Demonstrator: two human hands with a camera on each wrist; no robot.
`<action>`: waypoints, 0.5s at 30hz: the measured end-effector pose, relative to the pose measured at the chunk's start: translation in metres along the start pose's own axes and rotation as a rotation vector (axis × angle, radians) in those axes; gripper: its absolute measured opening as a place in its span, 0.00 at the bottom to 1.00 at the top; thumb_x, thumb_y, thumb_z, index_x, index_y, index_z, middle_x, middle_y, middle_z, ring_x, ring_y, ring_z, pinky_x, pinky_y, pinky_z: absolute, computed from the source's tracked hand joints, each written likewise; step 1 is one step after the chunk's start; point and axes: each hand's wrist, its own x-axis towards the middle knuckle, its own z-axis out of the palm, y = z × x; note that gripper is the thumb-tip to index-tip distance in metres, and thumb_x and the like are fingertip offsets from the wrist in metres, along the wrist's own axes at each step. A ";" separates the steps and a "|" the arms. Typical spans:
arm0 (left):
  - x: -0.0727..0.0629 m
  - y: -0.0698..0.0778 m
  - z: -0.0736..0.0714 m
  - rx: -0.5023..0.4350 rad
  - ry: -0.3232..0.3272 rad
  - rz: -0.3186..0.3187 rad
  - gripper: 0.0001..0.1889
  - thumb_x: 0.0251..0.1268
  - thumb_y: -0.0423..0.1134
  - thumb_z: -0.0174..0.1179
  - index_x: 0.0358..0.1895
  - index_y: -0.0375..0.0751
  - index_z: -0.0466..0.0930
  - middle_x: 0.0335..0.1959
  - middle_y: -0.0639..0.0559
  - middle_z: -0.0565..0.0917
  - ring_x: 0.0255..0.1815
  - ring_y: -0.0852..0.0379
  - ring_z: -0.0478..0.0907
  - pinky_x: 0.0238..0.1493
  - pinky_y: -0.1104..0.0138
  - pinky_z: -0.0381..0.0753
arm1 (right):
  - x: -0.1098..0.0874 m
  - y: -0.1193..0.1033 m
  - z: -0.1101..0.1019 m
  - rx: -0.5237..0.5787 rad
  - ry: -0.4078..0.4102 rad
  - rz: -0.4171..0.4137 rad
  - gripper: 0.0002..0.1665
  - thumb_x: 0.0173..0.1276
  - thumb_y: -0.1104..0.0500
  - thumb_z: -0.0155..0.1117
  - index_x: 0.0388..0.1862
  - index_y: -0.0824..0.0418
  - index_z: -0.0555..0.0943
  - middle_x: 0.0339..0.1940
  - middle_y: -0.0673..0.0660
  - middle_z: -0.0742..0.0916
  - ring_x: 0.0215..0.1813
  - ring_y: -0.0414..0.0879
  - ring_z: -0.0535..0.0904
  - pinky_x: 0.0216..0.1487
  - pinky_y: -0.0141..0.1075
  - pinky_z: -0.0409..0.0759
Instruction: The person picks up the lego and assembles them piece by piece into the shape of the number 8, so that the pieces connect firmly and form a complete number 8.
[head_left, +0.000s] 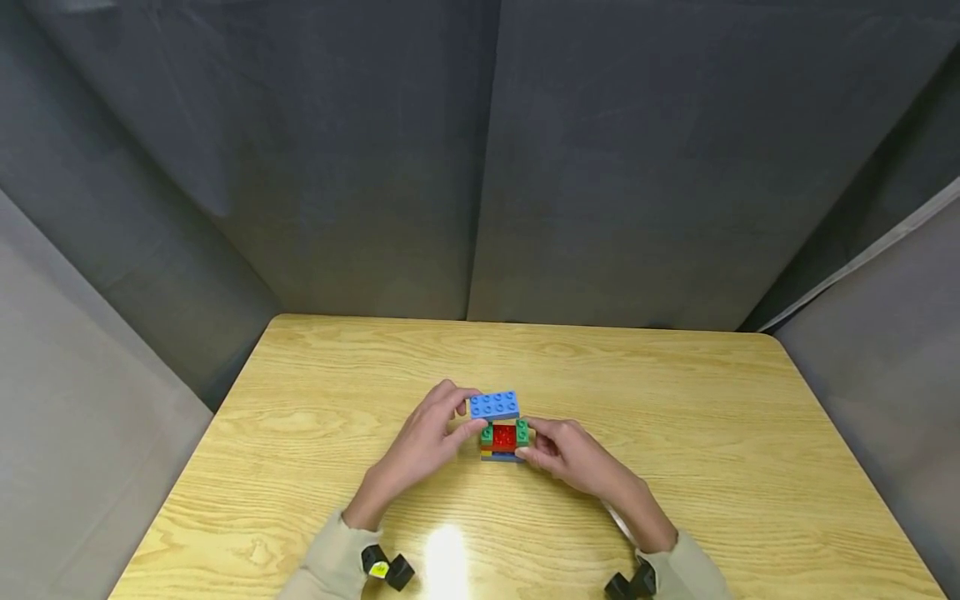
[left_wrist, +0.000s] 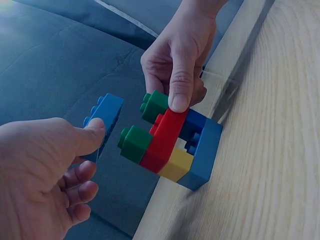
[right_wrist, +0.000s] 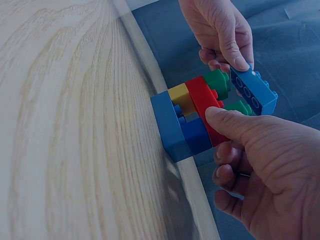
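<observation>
A stack of toy bricks stands on the table. At its bottom is a long blue brick (left_wrist: 202, 155), with a yellow brick (left_wrist: 177, 164) and a dark blue brick (right_wrist: 195, 135) on it at opposite ends. Across these lies a red brick (head_left: 504, 437), topped by two small green bricks (left_wrist: 135, 143) with a gap between them. My right hand (head_left: 573, 454) grips the stack at its right end, thumb on the red brick. My left hand (head_left: 429, 432) pinches a loose blue brick (head_left: 494, 406) by its left end, above the green bricks and apart from them.
The wooden table (head_left: 360, 358) extends around the stack, its far edge meeting a dark grey curtain (head_left: 337, 167). Lighter grey cloth (head_left: 75, 375) hangs at the left. Black wrist devices (head_left: 388, 568) sit at both cuffs.
</observation>
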 end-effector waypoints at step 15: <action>-0.002 0.004 0.006 -0.007 -0.048 0.015 0.21 0.73 0.50 0.66 0.64 0.51 0.81 0.41 0.59 0.71 0.40 0.61 0.69 0.36 0.68 0.71 | -0.002 0.000 -0.001 0.025 0.004 -0.028 0.23 0.77 0.49 0.66 0.63 0.61 0.83 0.20 0.42 0.72 0.21 0.31 0.62 0.23 0.27 0.60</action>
